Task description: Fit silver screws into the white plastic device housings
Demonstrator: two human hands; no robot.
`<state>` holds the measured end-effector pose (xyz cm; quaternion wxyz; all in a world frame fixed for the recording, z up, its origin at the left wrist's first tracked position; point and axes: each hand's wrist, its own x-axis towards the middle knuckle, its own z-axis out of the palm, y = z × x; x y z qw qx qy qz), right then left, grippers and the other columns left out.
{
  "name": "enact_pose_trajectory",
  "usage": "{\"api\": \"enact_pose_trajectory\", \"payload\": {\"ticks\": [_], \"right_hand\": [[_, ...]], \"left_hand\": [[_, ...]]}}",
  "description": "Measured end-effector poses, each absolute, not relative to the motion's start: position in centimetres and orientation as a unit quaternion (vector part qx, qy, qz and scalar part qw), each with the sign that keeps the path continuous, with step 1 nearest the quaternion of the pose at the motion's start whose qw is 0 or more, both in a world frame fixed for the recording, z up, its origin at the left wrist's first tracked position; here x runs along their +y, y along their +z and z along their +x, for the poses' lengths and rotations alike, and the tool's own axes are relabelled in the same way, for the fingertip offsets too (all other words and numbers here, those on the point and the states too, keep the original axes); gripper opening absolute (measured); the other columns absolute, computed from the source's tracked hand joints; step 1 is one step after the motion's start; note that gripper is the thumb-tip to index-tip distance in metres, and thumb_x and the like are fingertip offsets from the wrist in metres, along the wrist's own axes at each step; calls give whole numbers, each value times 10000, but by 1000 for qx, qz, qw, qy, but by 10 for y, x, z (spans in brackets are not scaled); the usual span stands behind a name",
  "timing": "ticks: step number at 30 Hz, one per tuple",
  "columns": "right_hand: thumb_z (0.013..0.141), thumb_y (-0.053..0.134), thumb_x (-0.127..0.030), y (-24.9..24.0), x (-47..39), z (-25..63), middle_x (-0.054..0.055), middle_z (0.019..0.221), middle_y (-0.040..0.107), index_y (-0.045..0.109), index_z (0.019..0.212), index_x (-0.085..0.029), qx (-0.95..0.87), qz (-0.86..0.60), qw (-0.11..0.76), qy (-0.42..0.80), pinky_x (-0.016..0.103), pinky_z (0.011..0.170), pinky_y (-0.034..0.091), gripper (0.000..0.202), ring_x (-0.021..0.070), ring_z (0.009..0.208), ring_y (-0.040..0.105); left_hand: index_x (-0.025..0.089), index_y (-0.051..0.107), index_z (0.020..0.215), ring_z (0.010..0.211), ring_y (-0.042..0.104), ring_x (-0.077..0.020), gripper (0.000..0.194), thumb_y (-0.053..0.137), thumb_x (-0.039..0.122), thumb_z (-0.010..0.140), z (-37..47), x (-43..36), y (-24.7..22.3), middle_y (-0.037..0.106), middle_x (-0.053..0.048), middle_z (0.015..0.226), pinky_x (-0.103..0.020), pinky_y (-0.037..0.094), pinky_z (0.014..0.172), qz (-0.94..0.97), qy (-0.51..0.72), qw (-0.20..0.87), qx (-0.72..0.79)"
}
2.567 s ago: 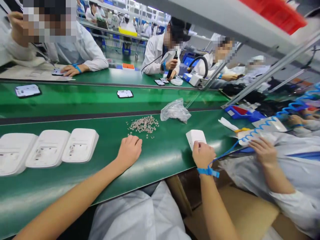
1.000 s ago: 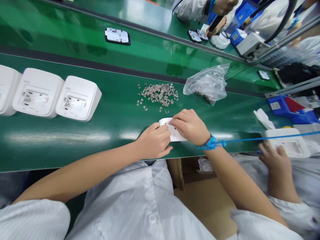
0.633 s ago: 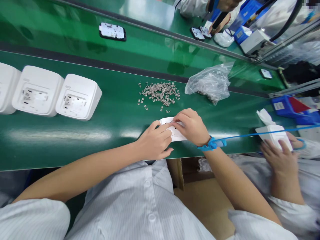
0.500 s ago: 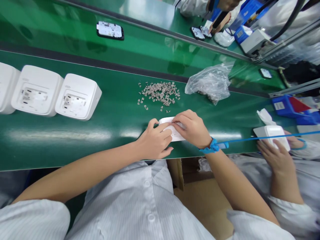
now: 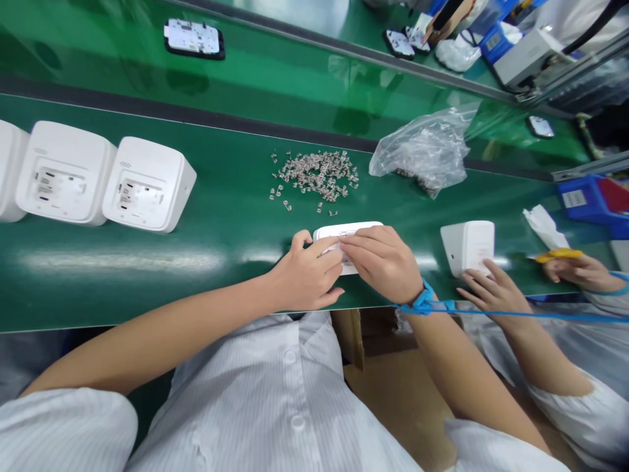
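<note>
A white plastic housing [image 5: 350, 229] lies on the green bench in front of me, partly covered by both hands. My left hand [image 5: 312, 272] grips its left side, thumb and fingers bent on its face. From the right, my right hand [image 5: 386, 262], with a blue wrist strap, has its fingers pressed together on the housing; whatever the fingertips pinch is hidden. Just beyond is a pile of small metal clips [image 5: 319, 174]. A clear plastic bag [image 5: 427, 151] with more metal parts rests to the right of the pile.
White housings [image 5: 147, 183] stand in a row at left. Behind runs a green belt with a circuit board [image 5: 194, 39]. At right, a co-worker's hands are near a white housing [image 5: 466, 246] and yellow tool [image 5: 559, 255]; blue bins [image 5: 592, 200] lie beyond.
My right hand has turned slightly on the housing, its fingers now more closed together. The co-worker's white housing has moved left, and a yellow tool now shows in that person's hand.
</note>
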<state>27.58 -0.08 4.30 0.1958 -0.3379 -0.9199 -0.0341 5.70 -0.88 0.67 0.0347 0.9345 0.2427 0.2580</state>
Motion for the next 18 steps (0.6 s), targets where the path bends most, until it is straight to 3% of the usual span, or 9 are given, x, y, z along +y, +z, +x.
{"api": "enact_pose_trajectory", "payload": {"ticks": [12, 18], "right_hand": [[978, 474, -38, 47, 3, 268, 108, 1063, 735, 725, 983, -146, -944, -284, 153, -74, 411, 888, 567, 273, 245, 980, 646], [975, 564, -134, 45, 0, 276, 65, 990, 748, 711, 1005, -201, -862, -391, 319, -46, 420, 848, 578, 165, 243, 920, 664]], "left_hand": [[125, 657, 921, 1197, 542, -296, 360, 487, 440, 967, 57, -10, 7, 685, -102, 1044, -462, 273, 851, 931, 272, 15, 243], [130, 632, 889, 999, 561, -237, 349, 495, 438, 981, 53, -12, 11, 663, -86, 956, -434, 263, 814, 942, 229, 20, 246]]}}
